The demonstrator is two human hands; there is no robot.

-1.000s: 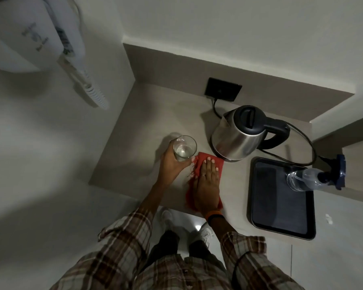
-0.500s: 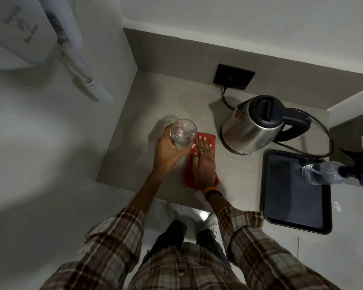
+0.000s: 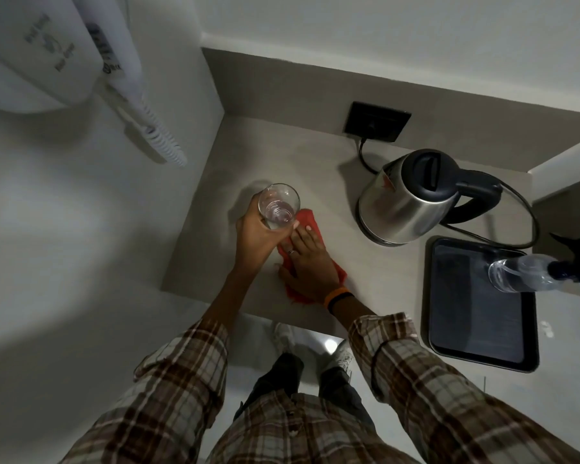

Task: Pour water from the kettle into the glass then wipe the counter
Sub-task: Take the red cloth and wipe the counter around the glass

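Note:
My left hand [image 3: 253, 234] grips a clear glass [image 3: 278, 206] with some water in it, held just above the beige counter [image 3: 275, 155]. My right hand [image 3: 308, 259] lies flat, palm down, on a red cloth [image 3: 310, 219] spread on the counter directly under and right of the glass. A steel kettle [image 3: 406, 199] with a black lid and handle stands on its base to the right, apart from both hands.
A black tray [image 3: 476, 326] lies at the right near the counter's front edge. A clear spray bottle [image 3: 529, 272] with a blue head stands at the tray's far right. A black socket [image 3: 377, 121] holds the kettle's cord. A white wall appliance [image 3: 57, 51] hangs at upper left.
My right hand has slid the red cloth to the left, under the glass, and turned slightly. The left hand keeps the glass lifted. The view has shifted left.

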